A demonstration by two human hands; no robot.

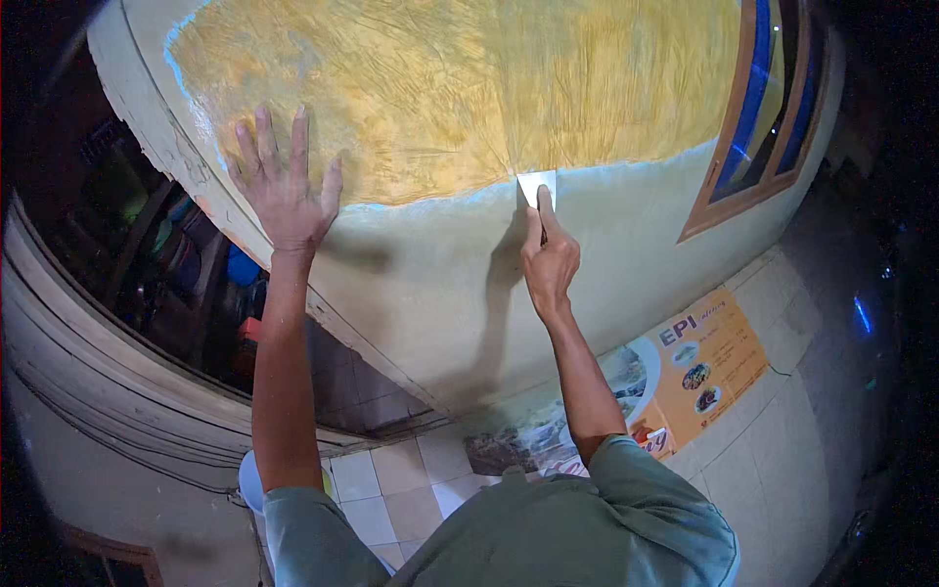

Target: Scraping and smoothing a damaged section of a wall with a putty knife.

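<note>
In front of me stands a pale painted wall (421, 293) whose upper part is a mottled yellow-orange patch (430, 98) with a ragged light-blue edge. Flat on the wall, fingers spread, rests my left hand (286, 191), over the patch's lower left part. My right hand (551, 259) grips a putty knife (537, 186), its index finger stretched along the pale wide blade. The blade lies against the wall at the lower border of the yellow patch. Most of the handle is hidden inside my fingers.
A brown-framed window (748, 117) is set in the wall at the right. At the left a doorway (147, 245) opens onto a dark room with shelves. An orange printed banner (709, 357) lies on the tiled floor (391, 479) below, and a pale bucket (251, 479) stands by my left arm.
</note>
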